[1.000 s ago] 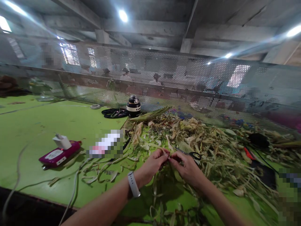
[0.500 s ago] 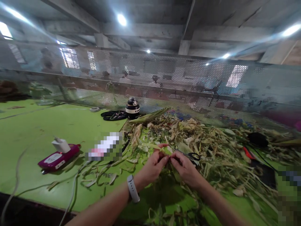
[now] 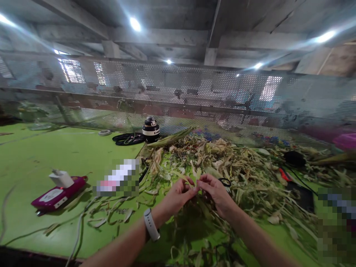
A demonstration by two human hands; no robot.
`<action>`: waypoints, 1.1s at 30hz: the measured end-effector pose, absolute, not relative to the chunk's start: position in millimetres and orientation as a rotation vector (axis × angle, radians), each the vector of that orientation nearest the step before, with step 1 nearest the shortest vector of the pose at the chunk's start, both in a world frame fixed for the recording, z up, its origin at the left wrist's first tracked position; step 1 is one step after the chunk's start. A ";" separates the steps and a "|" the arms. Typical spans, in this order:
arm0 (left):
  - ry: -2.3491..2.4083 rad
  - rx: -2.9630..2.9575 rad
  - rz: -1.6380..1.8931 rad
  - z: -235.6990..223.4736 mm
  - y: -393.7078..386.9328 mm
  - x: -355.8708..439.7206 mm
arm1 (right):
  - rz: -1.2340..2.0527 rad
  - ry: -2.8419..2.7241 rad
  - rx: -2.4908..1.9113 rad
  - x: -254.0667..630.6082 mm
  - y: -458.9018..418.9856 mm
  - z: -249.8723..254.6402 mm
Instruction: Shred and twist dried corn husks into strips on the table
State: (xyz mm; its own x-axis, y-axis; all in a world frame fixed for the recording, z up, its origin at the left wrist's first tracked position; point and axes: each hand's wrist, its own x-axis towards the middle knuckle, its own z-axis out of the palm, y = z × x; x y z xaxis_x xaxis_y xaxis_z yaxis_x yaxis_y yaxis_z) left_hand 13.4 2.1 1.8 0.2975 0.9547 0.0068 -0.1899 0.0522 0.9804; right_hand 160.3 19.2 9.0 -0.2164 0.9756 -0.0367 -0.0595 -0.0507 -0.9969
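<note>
My left hand (image 3: 178, 196), with a white band at the wrist, and my right hand (image 3: 215, 194) meet fingertip to fingertip over the green table (image 3: 69, 152). Both pinch a thin pale strip of dried husk (image 3: 197, 178) between thumb and fingers. They hover at the near edge of a big pile of dried leaves and husks (image 3: 239, 167). Black-handled scissors (image 3: 224, 182) lie in the pile just behind my right hand.
A magenta device with a white charger (image 3: 57, 191) lies at left, its cable running to the table's front edge. A black-and-white jar (image 3: 150, 128), a roll of tape (image 3: 105, 132) and a perforated metal screen (image 3: 194, 96) stand at the back. Loose husk strips litter the middle.
Both hands have stayed together on the husk strip and lifted slightly. The view has turned a little to the right, so everything on the table sits further left.
</note>
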 end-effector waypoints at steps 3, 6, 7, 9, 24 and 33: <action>0.886 1.186 0.901 2.7 2.4 12.5 | 1.322 -1.317 -1.002 162.1 20.6 9.3; 0.874 1.151 0.826 6.2 0.9 11.5 | 1.274 -1.353 -0.980 163.8 21.1 10.5; 0.856 1.124 0.840 7.1 0.4 11.4 | 1.268 -1.361 -0.981 164.0 21.1 11.0; 0.815 1.094 0.894 7.6 0.3 11.5 | 1.254 -1.376 -0.987 163.9 20.9 11.3; 0.806 0.859 1.194 4.9 7.6 10.3 | 0.573 -2.031 -1.219 169.4 11.7 20.5; 0.933 0.958 1.203 5.7 11.6 7.0 | 0.421 -2.117 -1.100 168.3 11.8 15.3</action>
State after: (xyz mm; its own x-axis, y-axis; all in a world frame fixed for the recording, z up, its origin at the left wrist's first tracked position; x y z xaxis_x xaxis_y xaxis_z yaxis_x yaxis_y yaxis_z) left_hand 7.0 11.6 5.7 0.1216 0.9902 -0.0684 -0.3125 0.1036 0.9443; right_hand 168.3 11.8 15.3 -0.3911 0.8099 0.4371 0.5810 0.5856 -0.5652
